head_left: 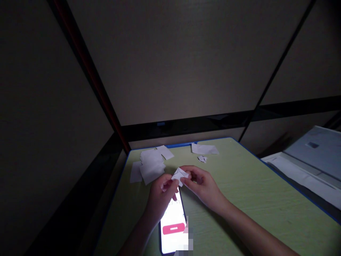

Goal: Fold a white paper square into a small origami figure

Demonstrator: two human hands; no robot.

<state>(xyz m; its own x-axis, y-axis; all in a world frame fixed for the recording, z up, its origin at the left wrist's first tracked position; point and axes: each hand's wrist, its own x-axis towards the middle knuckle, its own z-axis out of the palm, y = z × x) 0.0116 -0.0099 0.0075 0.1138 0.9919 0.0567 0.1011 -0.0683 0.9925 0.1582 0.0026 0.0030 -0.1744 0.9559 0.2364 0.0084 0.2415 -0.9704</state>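
Observation:
Between my two hands is a small folded piece of white paper (179, 174), creased and raised above the table. My left hand (162, 193) pinches its left side, with the thumb on the near face. From the right, my right hand (201, 181) grips the opposite edge between thumb and fingers. Below them lies a phone (173, 240) with a bright white screen and a red button; my left hand covers part of its top. Beyond my right hand rests a small folded paper piece (202, 159) on the table.
White paper sheets (150, 163) lie spread at the table's far left. A longer paper strip (205, 149) is near the back edge. The green table (239, 199) has a blue rim and stands before wall panels. A pale flat box-like object (314, 153) is off to the right.

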